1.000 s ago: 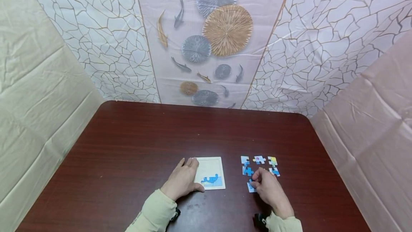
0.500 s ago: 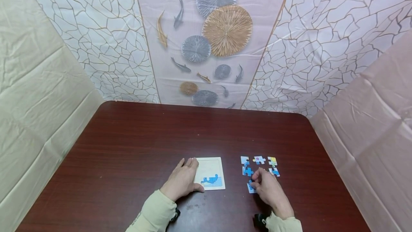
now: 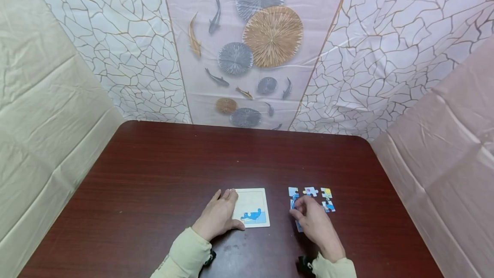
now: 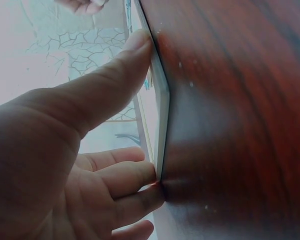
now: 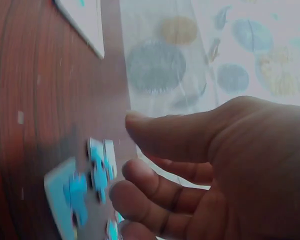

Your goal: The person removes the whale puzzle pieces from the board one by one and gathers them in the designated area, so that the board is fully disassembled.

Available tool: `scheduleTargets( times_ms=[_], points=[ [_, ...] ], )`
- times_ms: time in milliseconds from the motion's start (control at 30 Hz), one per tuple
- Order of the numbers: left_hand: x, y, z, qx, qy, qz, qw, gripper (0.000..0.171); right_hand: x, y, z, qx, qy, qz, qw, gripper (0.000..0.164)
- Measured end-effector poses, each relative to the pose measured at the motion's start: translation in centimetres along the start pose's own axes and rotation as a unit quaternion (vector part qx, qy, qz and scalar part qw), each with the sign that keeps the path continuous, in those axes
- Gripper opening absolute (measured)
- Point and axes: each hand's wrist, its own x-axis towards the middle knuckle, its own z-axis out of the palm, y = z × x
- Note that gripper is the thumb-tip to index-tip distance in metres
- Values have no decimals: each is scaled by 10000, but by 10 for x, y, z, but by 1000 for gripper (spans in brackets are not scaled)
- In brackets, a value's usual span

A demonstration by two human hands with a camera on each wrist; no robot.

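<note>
My left hand (image 3: 218, 216) rests along the left side of a white puzzle board (image 3: 248, 198), thumb at its near edge and fingers on the far left corner. Blue puzzle pieces (image 3: 259, 219) lie fitted in the board's lower right part. My right hand (image 3: 318, 228) hovers over the loose pieces at the right. Its thumb and bent fingers stand apart in the right wrist view, with nothing visible between them. Below the fingertips lies a white-edged blue puzzle piece (image 5: 62, 192). From the head, the hand partly covers the left-hand pieces.
Other loose puzzle pieces include a white one (image 3: 310, 191), a yellow-patterned one (image 3: 326, 193), a blue one (image 3: 329, 206) and a corner one (image 3: 293, 191). They lie on the dark red wooden table (image 3: 173, 162). Patterned cloth (image 3: 247, 33) hangs behind it.
My right hand has left the lowest loose piece and shifted slightly left and away from me, with thumb and fingers parting. The left hand and board have stayed put.
</note>
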Motion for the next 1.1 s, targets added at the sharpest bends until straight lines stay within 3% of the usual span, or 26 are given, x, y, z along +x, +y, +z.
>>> scheduleTargets(
  times_ms=[200,367,633,933,1100],
  points=[
    [0,-3,3,142,-30,35,9999,104,-7,-81,-6,-55,-365,200,9991,17],
    [-1,2,-5,102,-92,-28,9999,105,-9,-114,12,-364,-712,3,9968,17],
    [-7,21,-30,97,-108,-20,9999,102,-7,-133,36,-775,-1018,-506,9905,35],
    [-7,27,-35,109,-236,-84,9996,99,-6,-134,45,-763,-1215,-777,9866,35],
    [-7,24,-31,161,-154,-36,9997,99,-5,-129,50,-689,-1129,-1024,9859,31]
  ],
)
